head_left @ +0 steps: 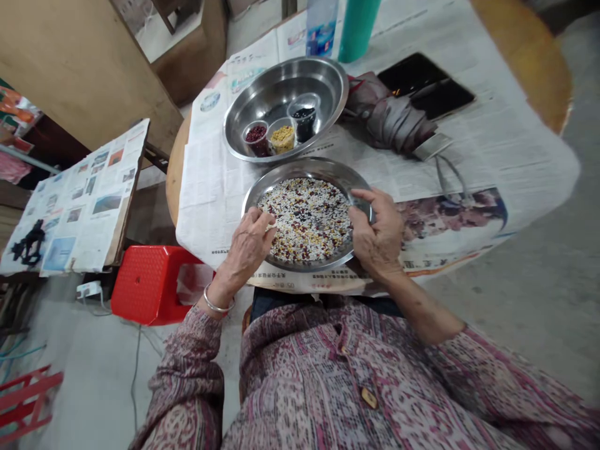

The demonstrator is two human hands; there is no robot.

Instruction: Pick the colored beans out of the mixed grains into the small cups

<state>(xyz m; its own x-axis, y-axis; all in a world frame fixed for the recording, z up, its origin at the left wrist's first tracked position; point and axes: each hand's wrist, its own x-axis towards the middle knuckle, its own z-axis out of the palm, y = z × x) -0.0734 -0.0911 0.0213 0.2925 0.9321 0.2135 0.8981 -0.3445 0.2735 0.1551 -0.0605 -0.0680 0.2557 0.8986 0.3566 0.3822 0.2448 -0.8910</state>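
A steel plate (pixel 287 175) holding a spread of mixed white, red, yellow and dark beans (pixel 307 219) sits at the near edge of a newspaper-covered round table. My left hand (pixel 247 244) rests on the plate's left rim, fingers curled and pinched together at the edge of the beans. My right hand (pixel 377 230) grips the plate's right rim with thumb and fingers closed. Behind it a larger steel basin (pixel 276 81) holds three small cups: red beans (pixel 257 136), yellow beans (pixel 282 137) and black beans (pixel 304 120).
A folded grey umbrella (pixel 396 122) and a black tablet (pixel 424 84) lie right of the basin. A green bottle (pixel 357 26) and a clear bottle (pixel 321 26) stand at the back. A red stool (pixel 147 284) and a newspaper-covered board (pixel 79 200) are on the left.
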